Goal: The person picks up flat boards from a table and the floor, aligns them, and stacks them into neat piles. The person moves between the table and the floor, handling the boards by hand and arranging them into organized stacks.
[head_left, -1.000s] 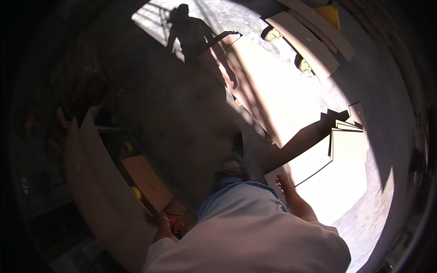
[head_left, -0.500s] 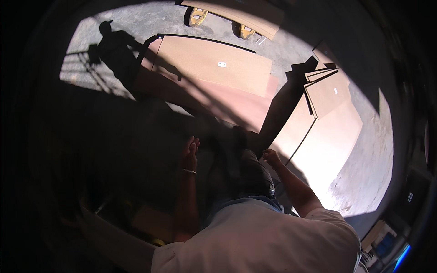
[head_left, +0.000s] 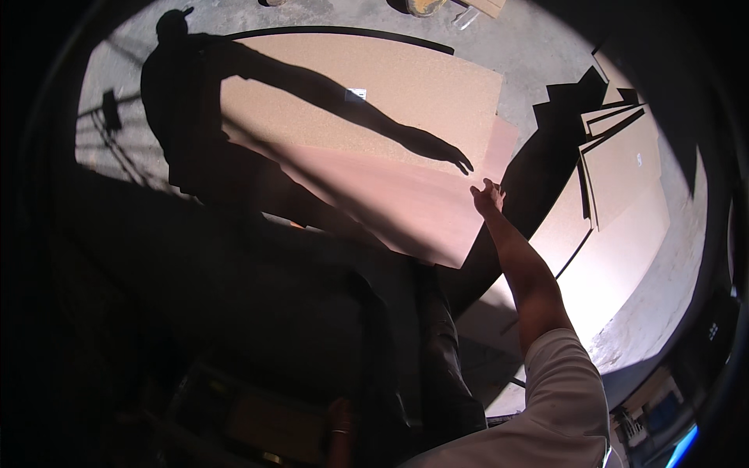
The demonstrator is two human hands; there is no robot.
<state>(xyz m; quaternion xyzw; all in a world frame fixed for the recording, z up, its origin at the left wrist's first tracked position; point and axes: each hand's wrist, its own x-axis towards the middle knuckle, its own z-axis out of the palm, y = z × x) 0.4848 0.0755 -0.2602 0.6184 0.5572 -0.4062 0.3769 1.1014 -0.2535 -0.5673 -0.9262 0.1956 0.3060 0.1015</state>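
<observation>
Strong sunlight falls across a grey concrete floor [head_left: 538, 43], while the near left of the room sinks into deep shade. In the lit patch lie two large flat sheets: a tan panel [head_left: 441, 101] with a small white label [head_left: 356, 94], and a pinkish panel [head_left: 406, 207] that shows along its near side and at its right end.

The right hand [head_left: 488, 197] is stretched out over the near right edge of the pinkish panel, fingers spread and slightly bent, holding nothing; whether a fingertip meets the board, I cannot tell. The left hand [head_left: 341, 415] is low in the dark beside the legs [head_left: 449, 359], too dim to tell whether it grips anything.

The step in hand looks like a reach toward the panels, with no grip taken by the right hand. Taking hold of a sheet this wide would probably call for fingers under an edge, and likely the second hand as well.

To the right, more boards [head_left: 624, 160] lie overlapping at angles, with a broad dark shadow [head_left: 538, 168] between them and the pinkish panel. The person's own shadow [head_left: 187, 101] covers part of the tan panel, making its left end hard to read. A yellowish object [head_left: 425, 7] is cut off at the top, and a bright blue thing [head_left: 683, 448] sits at the lower right. Those overlapping boards could crowd footing on that side.
</observation>
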